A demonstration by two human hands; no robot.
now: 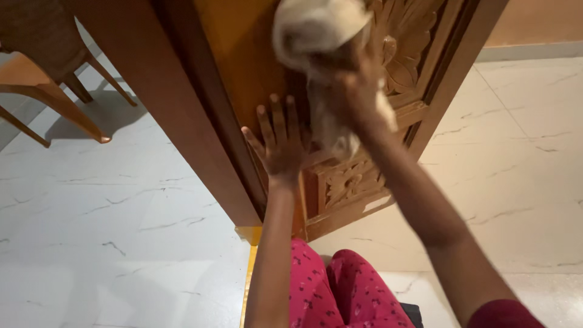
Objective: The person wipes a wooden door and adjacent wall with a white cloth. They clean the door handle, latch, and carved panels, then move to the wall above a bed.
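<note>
A carved wooden door (419, 54) stands in front of me, seen from above. My left hand (280, 141) lies flat against it with fingers spread, near the door's edge. My right hand (355, 91) is raised higher and grips a pale, whitish cloth (316, 27), which is blurred and pressed against the door panel; part of the cloth hangs down below the hand. My knees in pink patterned trousers (340, 291) show at the bottom, close to the door's foot.
The wooden door frame (182, 103) runs down to a yellow threshold strip (249, 267). White marbled floor tiles (109, 218) lie on both sides. A woven chair with wooden legs (48, 54) stands at the upper left.
</note>
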